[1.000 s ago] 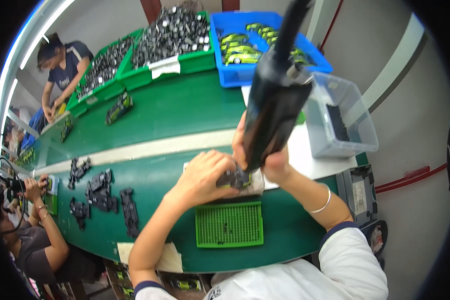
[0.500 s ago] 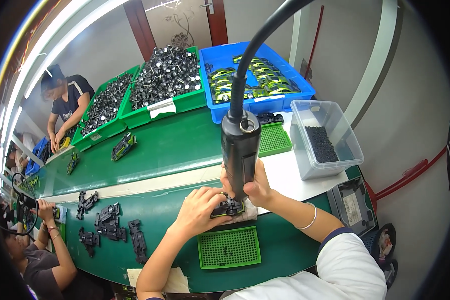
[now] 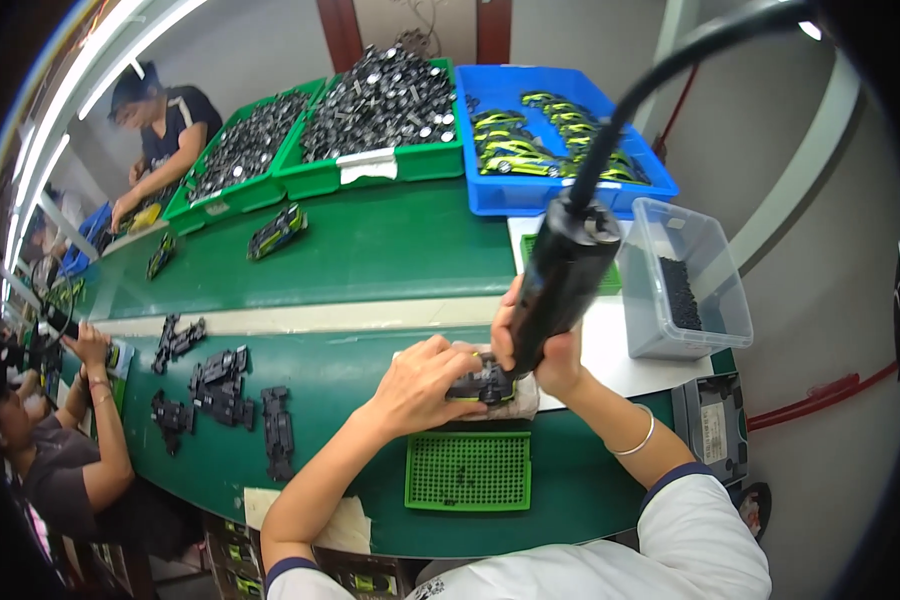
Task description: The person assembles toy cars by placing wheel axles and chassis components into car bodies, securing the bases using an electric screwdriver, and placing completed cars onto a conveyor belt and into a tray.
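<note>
In the middle of the bench my left hand (image 3: 422,388) is closed around one end of a toy car (image 3: 494,384), whose black underside faces up. The car rests on a pale cloth pad (image 3: 522,404). My right hand (image 3: 562,362) wraps around the lower part of a black electric screwdriver (image 3: 568,268). Its top leans away to the right and its cable arcs off overhead. The lower end points at the car's underside; whether the tip touches a screw is hidden by the tool and fingers.
Near me lies a green perforated tray (image 3: 468,472). Black chassis parts (image 3: 220,385) sit left. A clear bin (image 3: 685,300) with small black pieces stands right. Beyond are a blue crate (image 3: 490,200) of toy cars and green crates (image 3: 300,178) of wheels. Co-workers (image 3: 70,440) sit left.
The screwdriver has tipped from almost upright to leaning right. My left hand still holds the car. The whole view has shifted a little, so the bench things appear displaced.
</note>
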### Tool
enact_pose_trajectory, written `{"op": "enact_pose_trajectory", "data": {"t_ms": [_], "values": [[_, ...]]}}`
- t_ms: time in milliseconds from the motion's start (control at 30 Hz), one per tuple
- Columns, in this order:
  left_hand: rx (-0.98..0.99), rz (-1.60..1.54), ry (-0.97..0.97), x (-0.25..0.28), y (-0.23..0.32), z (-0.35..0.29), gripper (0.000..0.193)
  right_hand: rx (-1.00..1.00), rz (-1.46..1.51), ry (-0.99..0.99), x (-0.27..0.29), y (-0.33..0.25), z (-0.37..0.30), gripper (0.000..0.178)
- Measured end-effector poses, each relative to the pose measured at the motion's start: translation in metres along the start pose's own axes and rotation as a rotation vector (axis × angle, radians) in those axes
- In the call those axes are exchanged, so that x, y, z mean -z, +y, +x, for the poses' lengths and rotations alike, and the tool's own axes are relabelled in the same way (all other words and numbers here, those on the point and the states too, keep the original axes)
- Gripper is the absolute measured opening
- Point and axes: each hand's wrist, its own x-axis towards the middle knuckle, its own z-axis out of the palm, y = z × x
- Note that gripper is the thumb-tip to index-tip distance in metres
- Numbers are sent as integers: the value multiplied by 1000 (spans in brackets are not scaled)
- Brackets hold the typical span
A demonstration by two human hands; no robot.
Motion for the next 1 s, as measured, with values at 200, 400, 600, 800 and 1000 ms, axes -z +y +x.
{"op": "enact_pose_trajectory", "data": {"t_ms": [200,400,600,800,1000], "values": [[46,-56,12,0,3,2,46,-70,-71,-43,3,-5,-5,77],[134,-45,-5,-4,1,-4,50,-71,-67,-57,0,-4,-4,77],[179,-30,-114,0,3,-1,67,-57,-11,-126,3,-17,5,80],[193,-106,5,45,-15,-27,78,378,15,18,9,-71,35,81],[206,-327,82,19,-45,-72,56,693,178,204,21,-112,48,65]]}}
